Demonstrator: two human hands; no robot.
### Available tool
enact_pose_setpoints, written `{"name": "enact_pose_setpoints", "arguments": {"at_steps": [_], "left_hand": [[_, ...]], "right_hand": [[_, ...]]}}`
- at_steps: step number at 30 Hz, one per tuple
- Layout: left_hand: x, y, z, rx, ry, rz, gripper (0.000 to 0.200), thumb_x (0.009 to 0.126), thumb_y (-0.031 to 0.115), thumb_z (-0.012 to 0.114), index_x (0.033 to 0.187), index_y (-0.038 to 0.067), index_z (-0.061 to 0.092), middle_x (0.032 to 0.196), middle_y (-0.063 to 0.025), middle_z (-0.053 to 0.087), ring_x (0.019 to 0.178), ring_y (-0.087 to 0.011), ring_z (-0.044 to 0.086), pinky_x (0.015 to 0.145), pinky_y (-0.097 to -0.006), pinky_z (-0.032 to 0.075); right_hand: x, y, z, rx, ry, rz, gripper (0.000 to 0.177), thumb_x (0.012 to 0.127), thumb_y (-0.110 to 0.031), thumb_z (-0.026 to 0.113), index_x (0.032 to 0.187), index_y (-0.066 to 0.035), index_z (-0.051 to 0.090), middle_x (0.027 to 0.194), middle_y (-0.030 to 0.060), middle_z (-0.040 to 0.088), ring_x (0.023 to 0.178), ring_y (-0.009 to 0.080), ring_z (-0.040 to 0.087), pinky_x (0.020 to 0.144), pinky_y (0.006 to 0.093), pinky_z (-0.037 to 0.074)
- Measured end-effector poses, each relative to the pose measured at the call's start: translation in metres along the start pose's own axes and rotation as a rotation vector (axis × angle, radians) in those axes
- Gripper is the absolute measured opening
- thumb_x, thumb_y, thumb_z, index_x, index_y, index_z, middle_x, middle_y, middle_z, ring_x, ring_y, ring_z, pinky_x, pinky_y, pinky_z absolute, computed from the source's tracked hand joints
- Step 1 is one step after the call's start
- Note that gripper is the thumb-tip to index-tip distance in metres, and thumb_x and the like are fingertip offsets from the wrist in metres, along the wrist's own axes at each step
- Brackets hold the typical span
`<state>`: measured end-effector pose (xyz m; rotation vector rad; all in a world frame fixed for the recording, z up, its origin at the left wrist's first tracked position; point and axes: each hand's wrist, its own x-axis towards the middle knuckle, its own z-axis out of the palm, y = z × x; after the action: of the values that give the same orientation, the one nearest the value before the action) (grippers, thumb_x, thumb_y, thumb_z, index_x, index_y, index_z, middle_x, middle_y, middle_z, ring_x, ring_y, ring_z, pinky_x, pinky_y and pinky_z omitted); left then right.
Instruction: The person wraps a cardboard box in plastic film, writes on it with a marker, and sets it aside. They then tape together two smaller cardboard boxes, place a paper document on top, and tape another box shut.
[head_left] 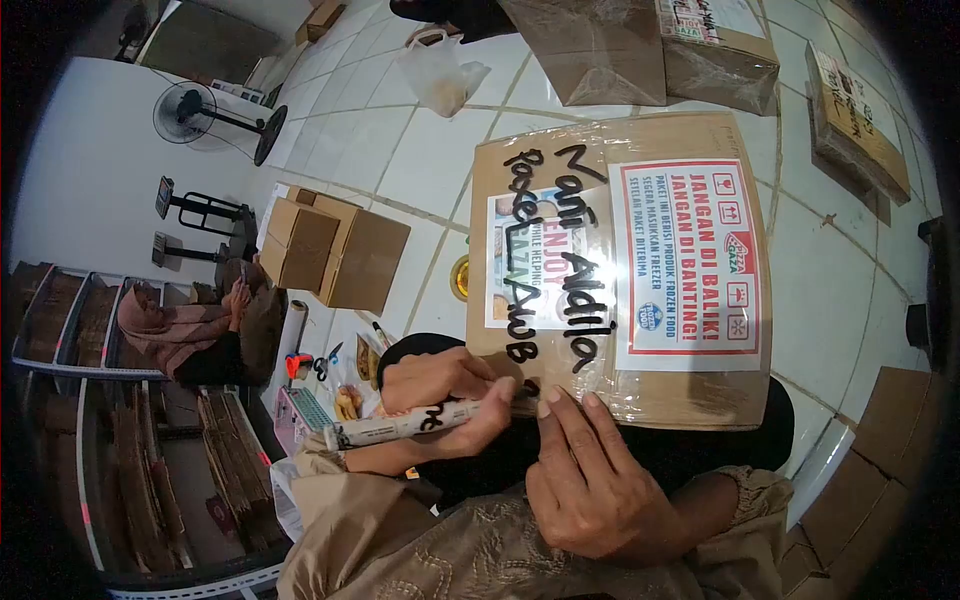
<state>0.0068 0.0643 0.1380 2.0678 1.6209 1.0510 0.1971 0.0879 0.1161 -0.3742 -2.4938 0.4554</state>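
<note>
A cardboard box (688,393) wrapped in clear tape rests on my lap. On its top are a red-bordered label (690,265), a second printed label (508,250) and large black handwriting. My left hand (445,395) is closed round a white marker (400,425), its tip end at the box's near left edge beside the last written marks. My right hand (590,475) lays its outstretched fingers on the near edge of the box, just right of the marker tip. Its thumb is hidden.
Taped boxes (590,50) and a flat parcel (855,120) stand on the tiled floor (440,150). Left are brown cartons (340,250), scissors (325,362), a fan (185,112) and shelves (150,470) of flattened cardboard. Another person (190,330) sits near the shelves. A plastic bag (440,75) lies ahead.
</note>
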Motion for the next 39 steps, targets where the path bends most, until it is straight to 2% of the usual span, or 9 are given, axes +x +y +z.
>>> {"name": "enact_pose_setpoints", "arguments": {"at_steps": [6,8,17,20,21,26,29,34,39], "left_hand": [[-0.009,-0.011,-0.003,0.135,0.134,-0.05,0.023,0.075,0.007,0.067,0.062,0.005,0.048,0.051,-0.0086,0.056,0.044,-0.0128,0.055,0.04,-0.0252,0.042],[-0.009,-0.012,-0.003,0.114,0.137,-0.039,0.023,0.075,0.007,0.067,0.062,0.005,0.048,0.051,-0.0088,0.057,0.043,-0.013,0.055,0.04,-0.0251,0.042],[-0.019,-0.004,-0.008,0.092,0.039,-0.042,0.024,0.074,0.006,0.066,0.061,0.005,0.047,0.054,-0.0097,0.057,0.047,-0.0141,0.055,0.041,-0.0243,0.042],[-0.028,-0.013,-0.004,-0.473,0.365,-0.307,0.024,0.08,0.012,0.061,0.064,0.006,0.043,0.058,-0.008,0.05,0.048,-0.0107,0.044,0.042,-0.0223,0.035],[-0.03,-0.018,-0.006,-0.646,0.475,-0.268,0.026,0.084,0.021,0.056,0.068,0.006,0.043,0.058,-0.0081,0.046,0.048,-0.0105,0.041,0.041,-0.0227,0.034],[-0.058,0.009,-0.028,-0.779,0.431,-0.229,0.036,0.088,0.035,0.045,0.067,0.005,0.042,0.055,-0.0108,0.045,0.04,-0.0138,0.038,0.038,-0.0245,0.035],[-0.072,0.024,-0.034,-0.818,0.456,-0.213,0.035,0.086,0.029,0.051,0.065,0.002,0.045,0.059,-0.014,0.051,0.047,-0.0141,0.042,0.043,-0.0242,0.037],[-0.093,0.022,-0.035,-0.812,0.543,-0.248,0.027,0.086,0.009,0.054,0.062,0.004,0.043,0.059,-0.0073,0.051,0.05,-0.0086,0.041,0.046,-0.0221,0.033],[-0.115,0.011,-0.035,-0.726,0.531,-0.188,0.029,0.084,0.006,0.058,0.06,0.004,0.042,0.056,-0.0034,0.048,0.05,-0.0068,0.038,0.046,-0.0223,0.031]], "right_hand": [[0.001,0.0,0.0,-0.011,-0.006,-0.006,0.023,0.077,-0.012,0.054,0.071,0.008,0.063,0.085,0.0256,0.063,0.096,0.0377,0.06,0.089,0.0506,0.045],[0.003,-0.002,-0.002,0.01,-0.024,0.053,0.014,0.07,-0.006,0.058,0.059,0.003,0.056,0.093,0.0282,0.062,0.103,0.0373,0.059,0.089,0.0488,0.046],[0.001,-0.001,0.001,-0.045,0.004,-0.014,0.023,0.077,-0.014,0.055,0.07,0.007,0.06,0.086,0.0263,0.061,0.096,0.0384,0.06,0.091,0.0496,0.044],[0.005,-0.004,0.002,0.079,0.06,0.042,0.022,0.078,-0.016,0.057,0.073,0.005,0.057,0.092,0.0271,0.059,0.102,0.0393,0.055,0.093,0.0512,0.04],[0.007,-0.007,0.001,0.059,0.062,0.036,0.022,0.078,-0.016,0.057,0.073,0.005,0.057,0.092,0.0271,0.059,0.102,0.0393,0.055,0.093,0.0512,0.04],[0.011,-0.022,0.026,0.361,0.034,0.01,0.028,0.078,-0.019,0.062,0.088,0.004,0.05,0.105,0.0221,0.05,0.106,0.0347,0.047,0.091,0.0476,0.035],[0.016,-0.032,0.045,0.416,0.034,0.003,0.028,0.08,-0.018,0.061,0.091,0.004,0.048,0.1,0.0195,0.049,0.098,0.0339,0.047,0.085,0.0427,0.036],[0.016,-0.053,0.066,0.505,-0.003,0.103,0.025,0.084,-0.013,0.057,0.096,0.004,0.044,0.093,0.0181,0.046,0.091,0.0347,0.047,0.083,0.0437,0.036],[0.013,-0.078,0.071,0.624,-0.03,0.225,0.023,0.087,-0.011,0.055,0.098,0.005,0.044,0.093,0.0194,0.046,0.092,0.0348,0.047,0.08,0.0438,0.037]]}}
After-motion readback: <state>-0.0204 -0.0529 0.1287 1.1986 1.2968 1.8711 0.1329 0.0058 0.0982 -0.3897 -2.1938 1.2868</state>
